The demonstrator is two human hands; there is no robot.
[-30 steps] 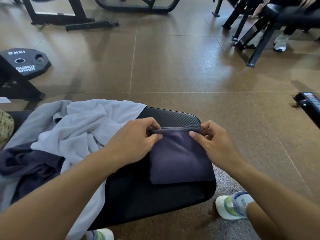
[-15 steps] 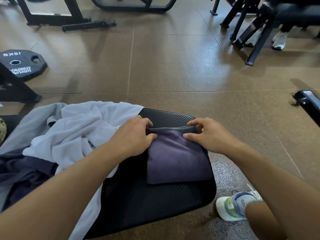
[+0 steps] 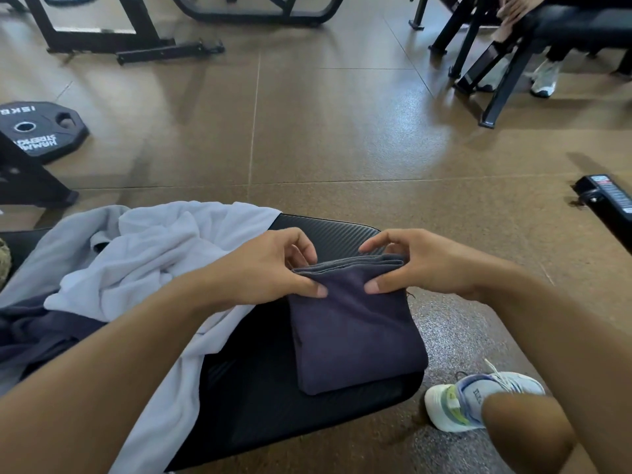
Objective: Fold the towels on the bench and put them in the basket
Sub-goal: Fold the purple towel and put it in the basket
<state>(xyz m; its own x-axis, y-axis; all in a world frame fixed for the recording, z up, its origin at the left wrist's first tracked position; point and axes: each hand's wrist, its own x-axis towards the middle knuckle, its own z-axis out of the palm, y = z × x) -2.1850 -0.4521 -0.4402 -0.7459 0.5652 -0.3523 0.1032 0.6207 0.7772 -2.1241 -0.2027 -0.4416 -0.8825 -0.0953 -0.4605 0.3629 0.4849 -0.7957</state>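
A folded dark purple towel (image 3: 355, 330) lies on the right end of the black padded bench (image 3: 266, 405). My left hand (image 3: 270, 268) pinches the towel's far left corner, thumb on top and fingers behind the edge. My right hand (image 3: 424, 265) pinches the far right corner the same way. The far edge is lifted slightly off the bench. A crumpled pale blue-grey towel (image 3: 136, 268) is heaped on the bench to the left, and another dark towel (image 3: 41, 336) lies partly under it. No basket is in view.
My white sneaker (image 3: 475, 401) stands on the brown floor right of the bench. A 15 kg weight plate (image 3: 37, 131) leans at the far left. Black machine frames (image 3: 136, 46) line the back, another bench with a seated person's shoes (image 3: 543, 77) is at upper right.
Both hands have shifted their hold along the purple towel's far edge, thumbs now on top, and raised that edge a little. The towel piles have not moved.
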